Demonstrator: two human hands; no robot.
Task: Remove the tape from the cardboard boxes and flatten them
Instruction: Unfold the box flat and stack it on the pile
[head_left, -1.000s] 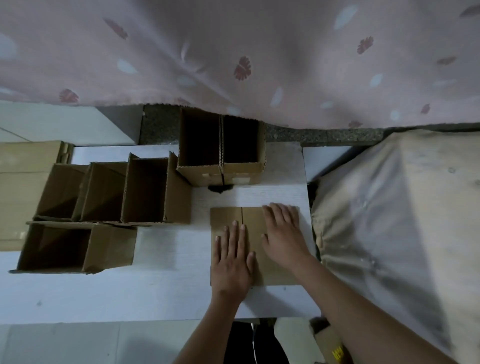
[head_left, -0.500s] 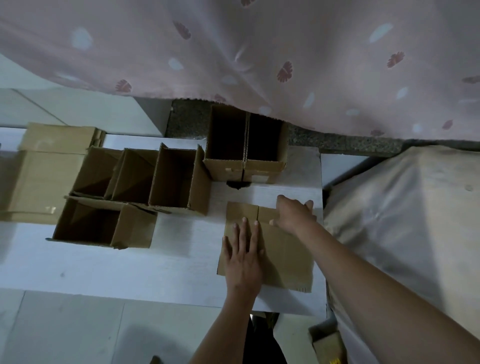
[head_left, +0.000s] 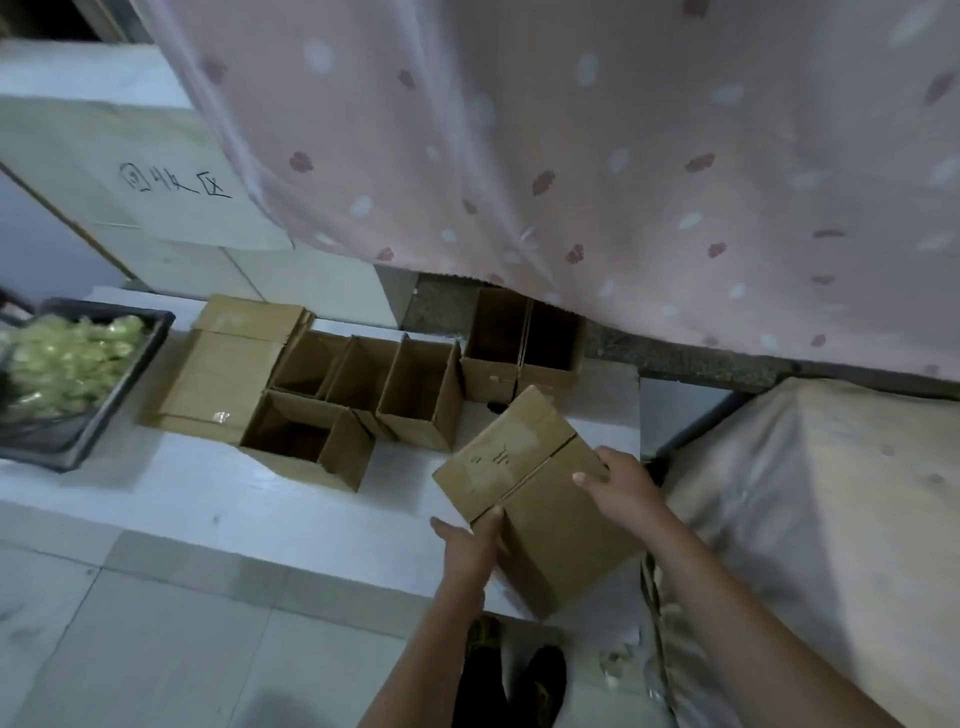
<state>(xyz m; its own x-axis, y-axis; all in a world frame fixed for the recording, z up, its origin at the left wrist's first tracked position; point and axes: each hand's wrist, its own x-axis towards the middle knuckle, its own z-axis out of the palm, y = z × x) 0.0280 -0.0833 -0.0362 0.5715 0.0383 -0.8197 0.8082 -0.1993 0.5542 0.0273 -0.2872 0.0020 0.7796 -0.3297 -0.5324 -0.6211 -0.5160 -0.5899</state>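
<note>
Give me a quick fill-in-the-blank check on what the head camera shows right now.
1. Both hands hold one flattened ____ box.
2. The left hand grips its near edge; the ____ hand grips the far side.
3. The black tray sits at the table's ____ end.

Missing: cardboard; right; left
</note>
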